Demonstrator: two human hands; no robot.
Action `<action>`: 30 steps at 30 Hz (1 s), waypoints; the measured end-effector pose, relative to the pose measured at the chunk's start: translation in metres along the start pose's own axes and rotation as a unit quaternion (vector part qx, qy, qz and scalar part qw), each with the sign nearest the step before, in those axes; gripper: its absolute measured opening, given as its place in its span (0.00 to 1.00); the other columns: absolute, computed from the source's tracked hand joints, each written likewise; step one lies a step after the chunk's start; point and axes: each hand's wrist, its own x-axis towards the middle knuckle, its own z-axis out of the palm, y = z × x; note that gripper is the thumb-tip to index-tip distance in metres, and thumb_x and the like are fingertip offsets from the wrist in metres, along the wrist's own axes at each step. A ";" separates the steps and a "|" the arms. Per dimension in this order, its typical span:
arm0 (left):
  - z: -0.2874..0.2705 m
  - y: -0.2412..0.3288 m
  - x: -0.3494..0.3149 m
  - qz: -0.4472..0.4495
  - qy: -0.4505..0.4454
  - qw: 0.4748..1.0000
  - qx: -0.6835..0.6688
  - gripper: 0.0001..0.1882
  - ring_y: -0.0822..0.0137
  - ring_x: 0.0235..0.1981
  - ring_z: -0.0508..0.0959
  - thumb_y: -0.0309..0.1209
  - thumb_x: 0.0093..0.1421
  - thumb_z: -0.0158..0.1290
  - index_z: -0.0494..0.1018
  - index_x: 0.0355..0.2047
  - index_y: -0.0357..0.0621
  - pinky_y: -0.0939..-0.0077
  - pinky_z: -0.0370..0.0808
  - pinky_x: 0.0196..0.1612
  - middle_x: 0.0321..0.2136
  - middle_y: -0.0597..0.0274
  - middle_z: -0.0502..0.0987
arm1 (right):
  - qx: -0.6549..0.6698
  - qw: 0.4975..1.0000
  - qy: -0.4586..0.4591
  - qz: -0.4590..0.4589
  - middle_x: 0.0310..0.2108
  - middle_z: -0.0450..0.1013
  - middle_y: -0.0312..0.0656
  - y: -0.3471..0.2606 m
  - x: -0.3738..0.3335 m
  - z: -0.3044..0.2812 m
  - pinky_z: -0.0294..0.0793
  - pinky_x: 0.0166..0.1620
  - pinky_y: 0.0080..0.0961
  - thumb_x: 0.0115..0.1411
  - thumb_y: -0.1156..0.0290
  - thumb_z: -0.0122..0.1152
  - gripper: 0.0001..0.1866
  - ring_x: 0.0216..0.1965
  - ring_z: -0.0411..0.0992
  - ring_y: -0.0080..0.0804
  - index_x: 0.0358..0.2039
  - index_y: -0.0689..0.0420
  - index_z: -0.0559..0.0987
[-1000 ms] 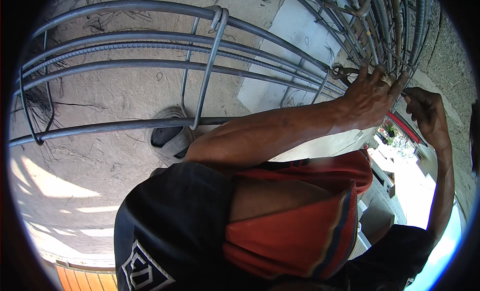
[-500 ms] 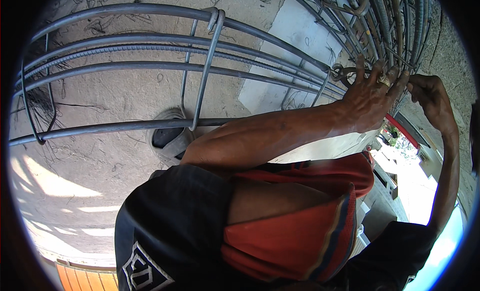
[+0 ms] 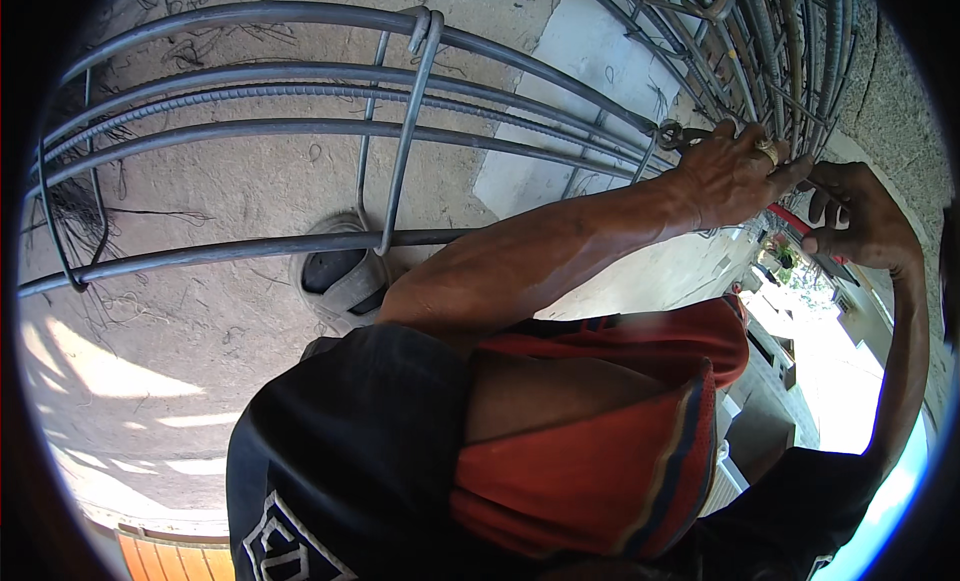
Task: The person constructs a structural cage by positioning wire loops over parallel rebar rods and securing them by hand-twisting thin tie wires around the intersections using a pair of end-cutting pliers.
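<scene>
Here, the steel rebar cage (image 3: 406, 131) curves across the upper left toward the left hand (image 3: 735, 176), whose fingers bend at the bundled bars (image 3: 792, 66), though what they grasp I cannot tell. Just beside it, the right hand (image 3: 865, 221) crooks its fingers, thumb apart, any hold unclear; a sandal (image 3: 358, 289) stands on the dusty floor (image 3: 240, 186).

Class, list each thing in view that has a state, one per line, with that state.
Left hand, bent at the clustered bars; grip hidden.
Right hand, curved, partly open.
Ring, worn on the left hand.
Stirrup, bent around the long bars, ends hooked.
Dark wire, loose and tangled.
Pale sheet, spread flat on the ground.
</scene>
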 end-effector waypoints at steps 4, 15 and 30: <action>-0.001 0.000 0.002 -0.023 0.033 0.999 -0.036 0.20 0.53 0.40 0.76 0.29 0.55 0.47 0.68 0.50 0.44 0.55 0.72 0.43 0.40 0.53 0.72 | -0.413 0.882 0.228 -0.017 0.35 0.71 0.52 -0.013 -0.005 0.048 0.71 0.40 0.37 0.47 0.64 0.62 0.25 0.39 0.72 0.44 0.42 0.65 0.69; -0.030 0.002 0.035 -0.136 -0.111 0.984 -0.041 0.20 0.53 0.30 0.79 0.35 0.35 0.62 0.76 0.29 0.36 0.62 0.75 0.38 0.24 0.48 0.77 | -0.525 0.794 0.298 -0.067 0.23 0.66 0.42 0.017 0.004 0.046 0.72 0.27 0.31 0.50 0.73 0.54 0.07 0.26 0.72 0.38 0.29 0.57 0.68; -0.027 0.003 0.025 -0.141 -0.188 0.967 -0.098 0.17 0.50 0.28 0.79 0.35 0.30 0.62 0.78 0.23 0.39 0.61 0.75 0.33 0.24 0.45 0.77 | 0.268 0.912 -0.189 0.246 0.14 0.69 0.40 -0.007 0.025 0.016 0.57 0.12 0.23 0.53 0.64 0.59 0.19 0.11 0.65 0.27 0.36 0.68 0.74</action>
